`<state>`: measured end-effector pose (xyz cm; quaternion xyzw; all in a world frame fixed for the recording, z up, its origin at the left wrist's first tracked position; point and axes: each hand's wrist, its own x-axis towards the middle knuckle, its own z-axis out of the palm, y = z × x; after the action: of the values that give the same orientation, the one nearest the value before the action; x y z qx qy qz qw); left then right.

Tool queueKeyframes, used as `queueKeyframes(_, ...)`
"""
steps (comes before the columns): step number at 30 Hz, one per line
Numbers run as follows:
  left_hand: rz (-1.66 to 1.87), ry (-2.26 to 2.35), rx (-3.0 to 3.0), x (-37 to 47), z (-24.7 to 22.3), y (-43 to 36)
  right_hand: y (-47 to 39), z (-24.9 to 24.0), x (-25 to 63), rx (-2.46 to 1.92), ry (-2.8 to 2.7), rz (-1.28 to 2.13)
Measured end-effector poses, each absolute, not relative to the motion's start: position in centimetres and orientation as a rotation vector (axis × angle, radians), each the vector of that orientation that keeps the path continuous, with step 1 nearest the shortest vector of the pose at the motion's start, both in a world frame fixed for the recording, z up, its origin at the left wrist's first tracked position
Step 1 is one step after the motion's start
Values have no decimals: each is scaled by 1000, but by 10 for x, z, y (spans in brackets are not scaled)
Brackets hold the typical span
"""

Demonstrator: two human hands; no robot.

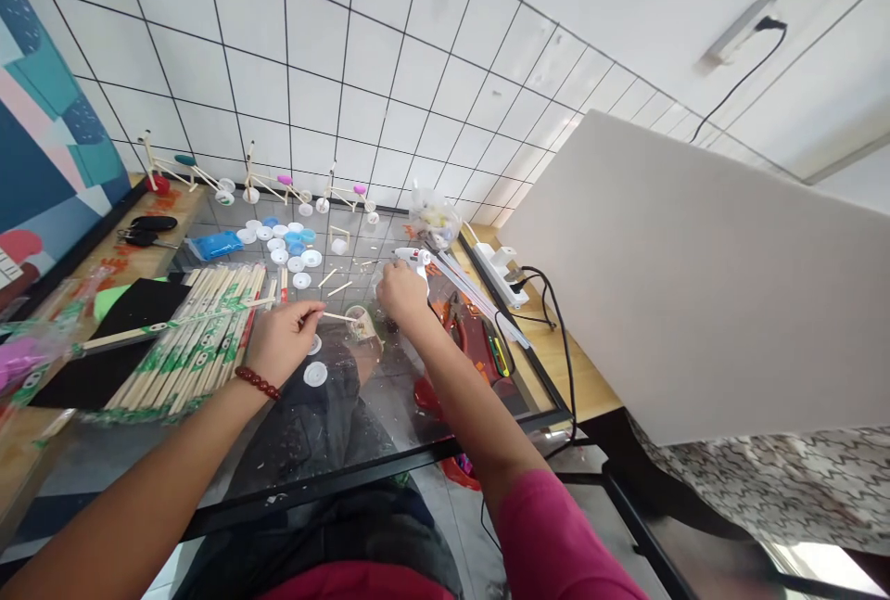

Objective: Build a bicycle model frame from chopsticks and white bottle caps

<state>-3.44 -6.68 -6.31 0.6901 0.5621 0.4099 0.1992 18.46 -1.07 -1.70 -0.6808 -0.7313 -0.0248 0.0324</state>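
I am looking down at a glass-topped table with both bare hands working close together near its middle. My left hand is pinching a thin wooden stick between thumb and fingertips, the other fingers curled in, and the stick is pointing right toward a small wood-and-plastic piece lying on the glass between the hands. My right hand is closing around the grip of a white glue gun, which is standing just above the knuckles; I cannot tell whether its nozzle is touching the small piece. A white bottle cap is lying on the glass just below the left hand. Left of that hand, a bundle of wrapped chopsticks is spreading across the table. Farther back, loose white and blue caps are sitting in a cluster, and three little stick bicycles are leaning against the tiled wall. A white power strip is lying to the right, near the table edge.
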Motion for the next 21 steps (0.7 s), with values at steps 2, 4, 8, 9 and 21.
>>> queueKeyframes(2,1141,1564,1995,-34,-66,-66,-21,-18,183,-1999,-2115,100)
queueKeyframes(4,1132,1553,2049,-33,-69,-66,-31,-24,181,-1795,-1980,418)
queueKeyframes(8,1149,1508,2103,-32,-70,-66,-47,-42,176,-1433,-1794,784)
queueKeyframes(9,1178,1493,2107,-32,-69,-67,-50,-45,175,-1393,-1793,798)
queueKeyframes(21,1187,1453,2089,-33,-55,-73,-61,-62,169,-1356,-1680,794)
